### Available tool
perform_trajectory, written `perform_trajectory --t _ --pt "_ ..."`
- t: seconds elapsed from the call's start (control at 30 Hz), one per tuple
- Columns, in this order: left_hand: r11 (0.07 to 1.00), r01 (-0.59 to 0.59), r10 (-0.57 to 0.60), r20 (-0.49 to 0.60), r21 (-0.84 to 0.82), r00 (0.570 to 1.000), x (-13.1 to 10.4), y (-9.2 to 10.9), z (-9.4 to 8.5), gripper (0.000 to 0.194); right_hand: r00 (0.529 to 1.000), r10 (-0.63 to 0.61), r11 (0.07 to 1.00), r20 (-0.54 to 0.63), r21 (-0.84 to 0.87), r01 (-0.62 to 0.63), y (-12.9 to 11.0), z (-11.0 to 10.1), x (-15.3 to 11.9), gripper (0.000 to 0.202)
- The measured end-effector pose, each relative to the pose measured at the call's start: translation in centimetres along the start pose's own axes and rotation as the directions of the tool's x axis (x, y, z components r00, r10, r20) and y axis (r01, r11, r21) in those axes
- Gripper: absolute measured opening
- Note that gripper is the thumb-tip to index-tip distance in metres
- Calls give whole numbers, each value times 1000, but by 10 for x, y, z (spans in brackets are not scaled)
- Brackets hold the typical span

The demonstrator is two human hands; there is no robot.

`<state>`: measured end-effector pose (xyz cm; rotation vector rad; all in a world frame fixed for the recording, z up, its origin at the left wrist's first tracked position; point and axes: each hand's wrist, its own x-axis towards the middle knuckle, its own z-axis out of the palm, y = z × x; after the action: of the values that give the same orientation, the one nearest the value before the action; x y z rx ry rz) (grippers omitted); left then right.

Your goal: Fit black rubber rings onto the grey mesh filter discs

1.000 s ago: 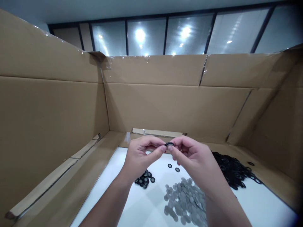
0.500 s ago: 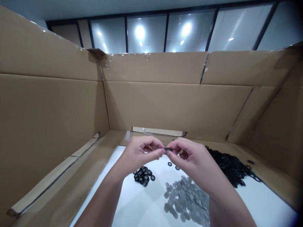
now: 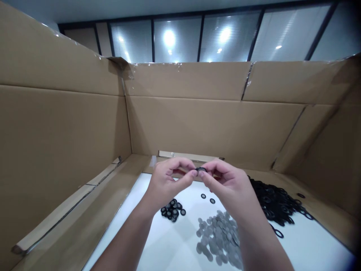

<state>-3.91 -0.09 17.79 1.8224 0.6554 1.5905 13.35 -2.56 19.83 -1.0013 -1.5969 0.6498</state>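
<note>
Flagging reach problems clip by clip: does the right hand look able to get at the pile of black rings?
Probably yes: the pile lies beside the right forearm, nothing covering it, though the right hand is busy pinching a black ring.

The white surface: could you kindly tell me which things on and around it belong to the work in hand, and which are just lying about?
Apparently in use:
black-rimmed piece between left hand and right hand
loose black rings
grey discs
grey-centred black rings

Apparently lying about:
left cardboard strip
far cardboard strip

Bare hands (image 3: 166,180) and forearms (image 3: 132,233), nails (image 3: 194,172) indistinct.
</note>
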Motion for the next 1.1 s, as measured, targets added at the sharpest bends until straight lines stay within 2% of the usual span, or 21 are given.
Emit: perform_trajectory --t 0.17,0.43,0.53,0.6,0.67,0.73,0.83,0.97,1.03,1.1 --pt "985 -120 117 29 125 993 -1 -5 4 6 997 60 997 50 -49 -57 -9 -6 -4 16" --pt "967 -230 234 -30 110 972 -7 -12 19 11 973 103 988 207 -131 -77 -9 -21 -5 18" --pt "954 -263 259 45 145 965 -5 -10 15 9 972 96 978 217 -200 -52 -6 -27 -8 18" --pt "962 -206 176 168 181 970 -3 -5 8 6 968 88 968 234 -251 -28 -3 -29 -8 20" --pt "968 -127 70 254 217 965 -1 0 0 12 963 84 958 256 -288 -8 0 -29 -7 22" --pt "968 -61 -8 274 244 962 0 4 -5 13 962 79 953 263 -302 4 1 -27 -5 22" --pt "979 34 -72 184 201 980 -1 6 -6 15 978 56 967 200 -257 -3 2 -21 -1 15" --pt "984 170 -168 35 -52 985 -2 5 0 19 998 -32 997 54 -64 36 8 -8 5 14" --pt "977 183 -182 21 -111 983 -1 5 1 19 997 -72 997 32 26 71 12 -4 7 17" --pt "989 127 -128 2 -81 992 -1 5 2 17 997 -72 995 34 69 69 15 -2 8 19"
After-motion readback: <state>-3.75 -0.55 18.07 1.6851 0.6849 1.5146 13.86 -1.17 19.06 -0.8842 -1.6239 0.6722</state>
